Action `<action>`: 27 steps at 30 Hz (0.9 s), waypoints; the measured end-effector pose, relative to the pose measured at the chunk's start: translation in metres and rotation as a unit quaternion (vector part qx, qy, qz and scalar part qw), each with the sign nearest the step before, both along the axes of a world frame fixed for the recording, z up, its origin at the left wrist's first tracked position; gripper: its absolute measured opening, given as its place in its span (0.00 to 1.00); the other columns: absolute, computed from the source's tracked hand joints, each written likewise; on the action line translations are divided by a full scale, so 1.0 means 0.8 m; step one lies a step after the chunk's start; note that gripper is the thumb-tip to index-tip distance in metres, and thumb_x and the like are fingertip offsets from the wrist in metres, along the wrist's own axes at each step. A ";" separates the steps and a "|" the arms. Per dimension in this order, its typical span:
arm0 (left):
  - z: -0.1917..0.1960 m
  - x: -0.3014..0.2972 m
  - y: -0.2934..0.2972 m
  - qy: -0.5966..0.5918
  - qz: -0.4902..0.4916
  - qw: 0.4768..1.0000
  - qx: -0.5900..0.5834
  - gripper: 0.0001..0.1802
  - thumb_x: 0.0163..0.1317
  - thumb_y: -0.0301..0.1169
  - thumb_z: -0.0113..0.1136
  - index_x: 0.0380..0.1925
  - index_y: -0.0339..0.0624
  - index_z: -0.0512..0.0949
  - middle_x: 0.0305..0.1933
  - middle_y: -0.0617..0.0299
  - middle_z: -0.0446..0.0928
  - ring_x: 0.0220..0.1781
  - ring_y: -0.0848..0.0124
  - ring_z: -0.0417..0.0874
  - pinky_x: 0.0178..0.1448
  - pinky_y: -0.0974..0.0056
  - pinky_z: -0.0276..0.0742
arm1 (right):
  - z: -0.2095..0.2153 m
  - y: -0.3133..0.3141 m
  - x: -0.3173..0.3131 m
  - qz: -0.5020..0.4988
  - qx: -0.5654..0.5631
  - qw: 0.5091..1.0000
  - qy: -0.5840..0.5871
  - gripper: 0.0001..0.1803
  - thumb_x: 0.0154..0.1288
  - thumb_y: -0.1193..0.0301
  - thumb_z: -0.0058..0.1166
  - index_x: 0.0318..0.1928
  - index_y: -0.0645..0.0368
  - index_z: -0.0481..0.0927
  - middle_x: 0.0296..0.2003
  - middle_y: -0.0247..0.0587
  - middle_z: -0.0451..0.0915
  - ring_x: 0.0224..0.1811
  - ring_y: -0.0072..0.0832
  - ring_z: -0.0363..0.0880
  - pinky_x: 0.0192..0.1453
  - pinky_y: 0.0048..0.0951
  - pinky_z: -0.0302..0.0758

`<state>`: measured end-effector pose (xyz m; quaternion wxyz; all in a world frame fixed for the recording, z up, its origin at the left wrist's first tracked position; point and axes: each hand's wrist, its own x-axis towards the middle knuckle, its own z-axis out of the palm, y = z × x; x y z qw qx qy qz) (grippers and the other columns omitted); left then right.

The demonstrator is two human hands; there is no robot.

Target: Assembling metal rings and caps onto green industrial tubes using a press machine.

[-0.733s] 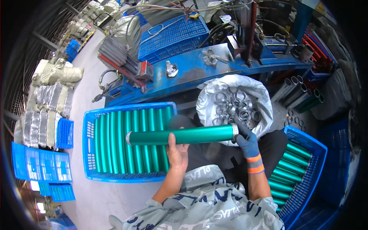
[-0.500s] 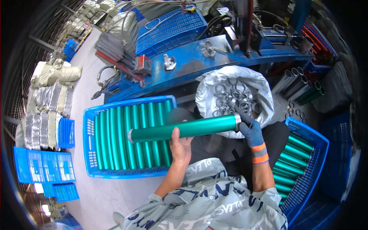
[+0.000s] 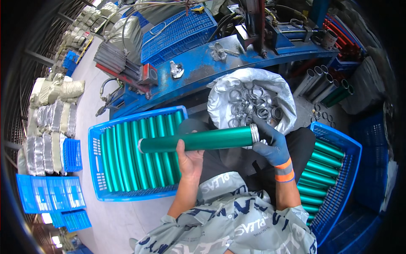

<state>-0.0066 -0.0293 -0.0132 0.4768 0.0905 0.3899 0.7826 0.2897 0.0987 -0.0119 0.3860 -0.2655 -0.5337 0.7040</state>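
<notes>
Across my lap lies a long green metal tube (image 3: pixel 211 138), nearly level. My bare left hand (image 3: pixel 191 161) grips it from below near the middle, thumb over the near side. A silver threaded ring (image 3: pixel 254 133) sits on its right end; a thin silver rim shows at the left end. My right hand (image 3: pixel 275 149), in a blue-grey glove with an orange cuff, is beside that ring with fingers and thumb spread apart. Behind the tube, a white sack (image 3: pixel 285 95) holds many loose silver rings (image 3: pixel 262 112).
Blue crates of green tubes stand at left (image 3: pixel 94 169) and right (image 3: pixel 354 169). A blue metal bench (image 3: pixel 192 78) with clamps and machinery runs behind. Upright tubes (image 3: pixel 315 86) and loose rings (image 3: pixel 325 116) are on the floor at right.
My right hand has loosened from the ringed end, its fingers spreading so the ring shows more fully. The whole view has shifted slightly; my left hand keeps its hold on the tube.
</notes>
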 end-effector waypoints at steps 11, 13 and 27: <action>-0.010 0.003 0.000 0.030 0.010 0.999 -0.004 0.31 0.82 0.53 0.70 0.75 0.48 0.79 0.72 0.55 0.86 0.71 0.61 0.89 0.73 0.51 0.89 | 0.000 0.019 -0.006 -0.004 -0.006 1.000 -0.018 0.53 0.68 0.62 0.84 0.86 0.70 0.72 0.76 0.51 0.83 0.80 0.34 0.77 0.88 0.38 0.68; -0.011 0.003 0.001 0.057 0.032 0.997 0.027 0.31 0.83 0.53 0.69 0.75 0.47 0.79 0.73 0.55 0.86 0.72 0.60 0.89 0.74 0.50 0.89 | 0.005 0.027 -0.006 0.036 -0.009 0.999 0.005 0.52 0.68 0.64 0.83 0.86 0.70 0.71 0.78 0.52 0.82 0.80 0.35 0.77 0.88 0.38 0.67; -0.010 -0.015 0.015 0.002 -0.031 1.000 0.001 0.33 0.84 0.56 0.68 0.75 0.45 0.80 0.72 0.57 0.87 0.71 0.62 0.91 0.73 0.53 0.91 | 0.014 0.030 -0.014 -0.006 0.026 1.000 -0.012 0.52 0.58 0.73 0.87 0.83 0.66 0.78 0.72 0.45 0.87 0.74 0.30 0.83 0.83 0.36 0.75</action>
